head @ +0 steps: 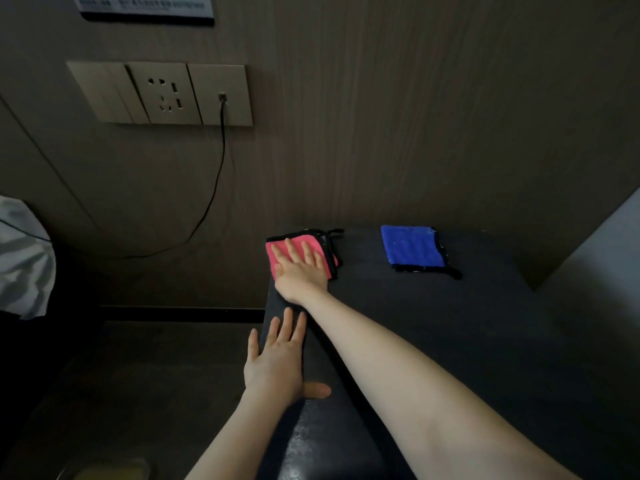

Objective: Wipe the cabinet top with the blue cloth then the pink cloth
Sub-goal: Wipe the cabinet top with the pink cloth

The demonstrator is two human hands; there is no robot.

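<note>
Left hand [277, 362] flat on cabinet edge, right fingers [294, 252] atop pink cloth [277, 251]

The right hand [303, 268] presses flat on the pink cloth [294, 251] at the far left corner of the dark cabinet top [467, 341]. The left hand [277, 362] rests flat on its left edge. The blue cloth [412, 247] lies apart, near the wall.

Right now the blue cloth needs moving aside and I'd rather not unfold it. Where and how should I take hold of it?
Probably pinch the blue cloth at its near right corner, where the black loop sticks out, coming from the right. It lies flat and folded on the cabinet top, free of the right hand pressing the pink cloth.
</note>
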